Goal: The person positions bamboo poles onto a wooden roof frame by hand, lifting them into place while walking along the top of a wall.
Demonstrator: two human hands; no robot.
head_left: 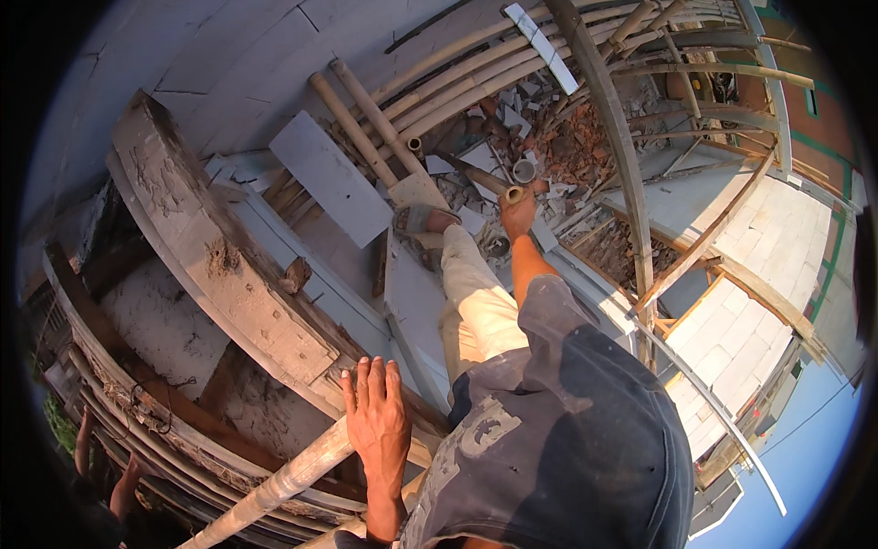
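My right hand (519, 215) is closed round the near end of a bamboo pole (489, 180), whose hollow cut end faces me. Just past it, a grey round tube or can (524, 171) lies among the rubble. My left hand (377, 425) rests flat with its fingers stretched out, fingertips on the edge of a long, rough concrete-covered beam (242, 293). Under its palm a thick bamboo pole (274, 489) runs off to the lower left; the thumb is hidden. My leg (480, 293) in light trousers reaches down between the hands, the foot on a ledge or board.
Broken brick and tile rubble (576, 151) lies below, with pale boards (334, 174) beside it. Bamboo poles (466, 87) run along the block wall. A curved timber (613, 128) crosses at right, near a pale block wall (768, 238). Another person's hands (126, 480) show at lower left.
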